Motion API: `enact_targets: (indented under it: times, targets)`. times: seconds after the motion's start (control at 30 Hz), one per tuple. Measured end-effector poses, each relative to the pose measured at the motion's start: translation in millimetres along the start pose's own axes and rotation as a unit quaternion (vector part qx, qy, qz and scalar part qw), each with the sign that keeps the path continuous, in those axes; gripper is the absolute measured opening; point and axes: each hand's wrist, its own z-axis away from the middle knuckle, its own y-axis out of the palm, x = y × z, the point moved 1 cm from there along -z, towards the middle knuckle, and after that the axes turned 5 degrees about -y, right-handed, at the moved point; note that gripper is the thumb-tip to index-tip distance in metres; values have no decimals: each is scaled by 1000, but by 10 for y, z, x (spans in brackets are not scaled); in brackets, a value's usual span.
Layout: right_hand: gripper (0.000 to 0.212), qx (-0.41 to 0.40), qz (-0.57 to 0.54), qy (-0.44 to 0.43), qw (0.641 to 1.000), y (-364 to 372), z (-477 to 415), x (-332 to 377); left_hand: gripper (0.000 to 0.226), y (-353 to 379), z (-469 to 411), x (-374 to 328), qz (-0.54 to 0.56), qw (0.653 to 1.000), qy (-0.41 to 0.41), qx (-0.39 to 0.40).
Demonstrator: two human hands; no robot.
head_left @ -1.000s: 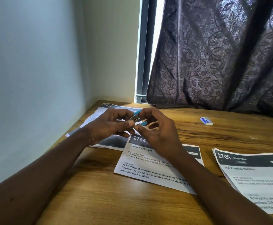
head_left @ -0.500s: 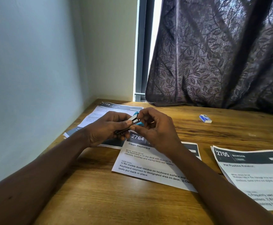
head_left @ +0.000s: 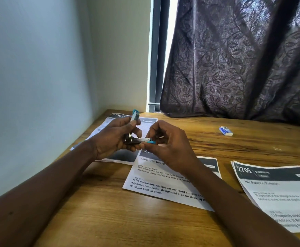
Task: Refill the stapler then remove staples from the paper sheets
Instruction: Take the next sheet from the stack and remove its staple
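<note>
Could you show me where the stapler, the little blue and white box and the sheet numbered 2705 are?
stapler (head_left: 143,139), head view, on its silvery channel.
little blue and white box (head_left: 226,131), head view, on its top face.
sheet numbered 2705 (head_left: 277,191), head view, on its white printed area.

I see stapler: blue plastic, shiny metal rail. Table: grained wood, slight sheen. Sheets: matt printed paper. Curtain: patterned cloth, faint sheen.
</note>
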Motion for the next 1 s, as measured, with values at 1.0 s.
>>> enact_targets:
  times: [1.0]
  targets:
    - [54,128,353,107,921,8,43,-149,11,-23,13,-58,-128,974,87,-164]
